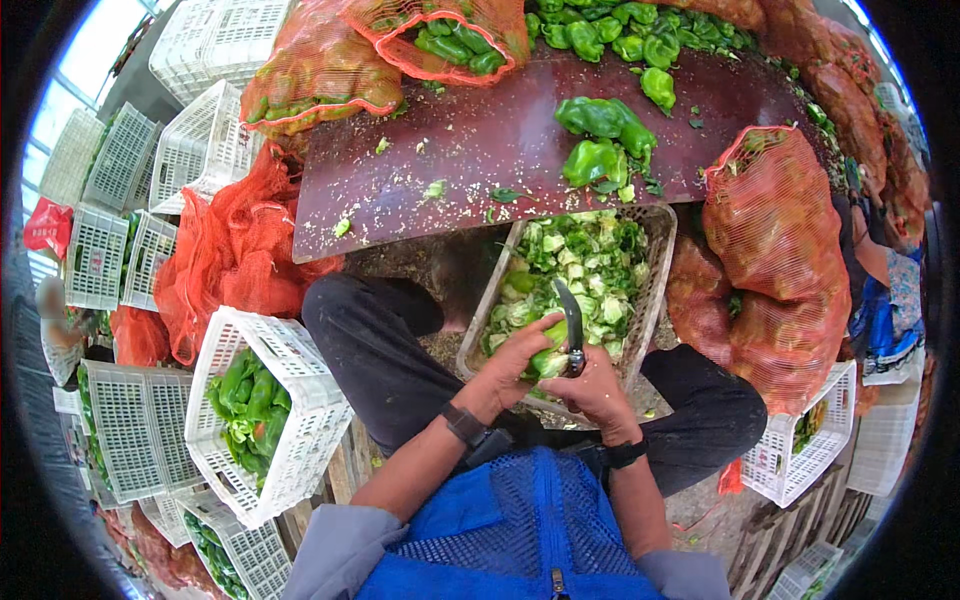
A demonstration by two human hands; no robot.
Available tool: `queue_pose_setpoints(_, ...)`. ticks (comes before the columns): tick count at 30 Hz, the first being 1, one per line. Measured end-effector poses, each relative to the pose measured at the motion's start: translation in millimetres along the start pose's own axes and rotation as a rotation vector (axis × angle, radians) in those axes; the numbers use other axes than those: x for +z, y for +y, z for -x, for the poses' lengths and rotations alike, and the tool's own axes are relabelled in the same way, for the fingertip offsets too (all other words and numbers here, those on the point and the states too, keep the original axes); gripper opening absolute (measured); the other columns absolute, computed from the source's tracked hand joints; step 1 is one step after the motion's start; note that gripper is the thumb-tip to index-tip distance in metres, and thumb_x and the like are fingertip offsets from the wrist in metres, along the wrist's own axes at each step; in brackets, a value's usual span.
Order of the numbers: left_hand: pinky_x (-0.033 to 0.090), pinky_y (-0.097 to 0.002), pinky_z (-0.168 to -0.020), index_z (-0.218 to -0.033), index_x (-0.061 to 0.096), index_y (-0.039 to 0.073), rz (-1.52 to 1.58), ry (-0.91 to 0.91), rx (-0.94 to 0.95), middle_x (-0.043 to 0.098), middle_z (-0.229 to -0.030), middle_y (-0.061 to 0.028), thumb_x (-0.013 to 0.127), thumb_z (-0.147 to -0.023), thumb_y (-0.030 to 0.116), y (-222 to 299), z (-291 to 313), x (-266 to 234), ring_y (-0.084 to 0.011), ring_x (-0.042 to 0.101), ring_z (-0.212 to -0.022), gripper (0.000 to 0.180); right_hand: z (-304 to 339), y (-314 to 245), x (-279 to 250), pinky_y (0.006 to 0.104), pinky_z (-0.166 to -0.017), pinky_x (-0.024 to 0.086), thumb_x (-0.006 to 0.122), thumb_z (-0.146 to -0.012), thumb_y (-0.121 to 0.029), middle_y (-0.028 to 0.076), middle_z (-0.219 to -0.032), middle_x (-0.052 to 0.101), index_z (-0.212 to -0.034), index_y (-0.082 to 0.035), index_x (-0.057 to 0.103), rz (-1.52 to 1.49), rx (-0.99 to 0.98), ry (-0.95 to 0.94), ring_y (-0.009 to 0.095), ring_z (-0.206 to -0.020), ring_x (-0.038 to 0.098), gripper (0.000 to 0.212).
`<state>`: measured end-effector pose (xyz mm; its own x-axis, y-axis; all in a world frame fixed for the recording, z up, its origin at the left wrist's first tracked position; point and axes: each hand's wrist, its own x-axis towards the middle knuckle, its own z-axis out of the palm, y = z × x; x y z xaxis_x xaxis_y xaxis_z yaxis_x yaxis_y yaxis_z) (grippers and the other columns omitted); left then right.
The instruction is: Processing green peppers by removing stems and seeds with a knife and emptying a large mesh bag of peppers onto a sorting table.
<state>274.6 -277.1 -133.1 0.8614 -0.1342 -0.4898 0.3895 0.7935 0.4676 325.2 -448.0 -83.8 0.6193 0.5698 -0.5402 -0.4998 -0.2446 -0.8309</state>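
Note:
My left hand is closed round a green pepper, held low between my knees. In my right hand is a knife with a dark curved blade pointing up and away from me, close beside the pepper. Both hands are over the near part of a pale plastic crate filled with pepper cores and trimmings. Several whole green peppers lie on the dark red table just beyond that crate.
The dark red table is strewn with seeds and scraps. Red mesh sacks of peppers stand at the right and along the back. A white crate of peppers tilts by my left knee, with empty red netting behind it.

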Motion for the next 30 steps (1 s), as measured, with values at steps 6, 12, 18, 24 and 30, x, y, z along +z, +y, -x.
queue_pose_setpoints(6,0.056,-0.0372,-0.104,-0.161,0.042,0.006,0.101,0.139,0.160,0.065,-0.139,-0.0122,0.057,-0.099,0.002,-17,-2,-3,-0.0216,0.069,-0.115,0.064,-1,11,23,0.0268,-0.062,0.048,0.084,-0.079,-0.004,-0.003,-0.084,0.066,-0.102,-0.001,0.067,0.123,-0.425,0.180,0.008,-0.072,0.061,0.029)
queue_pose_setpoints(12,0.056,-0.0434,-0.105,-0.161,0.040,0.010,0.306,0.237,0.305,0.065,-0.138,-0.0122,0.058,-0.101,0.005,-21,-2,3,-0.0273,0.067,-0.119,0.063,-4,21,29,0.0295,-0.062,0.050,0.083,-0.085,-0.006,-0.002,-0.085,0.067,-0.105,-0.001,0.065,0.627,-0.781,0.482,0.008,-0.072,0.062,0.027)
queue_pose_setpoints(18,0.055,-0.0452,-0.108,-0.161,0.039,0.012,0.326,0.160,0.387,0.059,-0.144,-0.0123,0.061,-0.102,0.007,-15,4,-13,-0.0301,0.065,-0.122,0.063,-4,18,8,0.0237,-0.054,0.045,0.078,-0.093,-0.008,0.001,-0.081,0.067,-0.128,-0.001,0.067,-0.019,-0.184,0.596,0.006,-0.058,0.056,0.037)
queue_pose_setpoints(24,0.054,-0.0456,-0.110,-0.168,0.019,0.009,0.190,0.032,0.456,0.050,-0.153,-0.0156,0.061,-0.098,-0.005,-1,11,0,-0.0346,0.060,-0.133,0.082,-8,39,0,0.0338,-0.070,0.053,0.082,-0.090,-0.024,0.005,-0.084,0.071,-0.130,0.000,0.067,0.373,-0.334,0.693,0.014,-0.073,0.065,0.049)
queue_pose_setpoints(30,0.042,-0.0390,-0.119,-0.169,0.013,0.003,-0.373,0.126,0.604,0.036,-0.164,-0.0172,0.063,-0.092,-0.002,-4,17,14,-0.0302,0.049,-0.144,0.092,-12,28,12,0.0312,-0.038,0.043,0.080,-0.094,-0.044,0.003,-0.067,0.060,-0.098,-0.004,0.065,-0.078,0.125,0.352,0.014,-0.047,0.058,0.043)
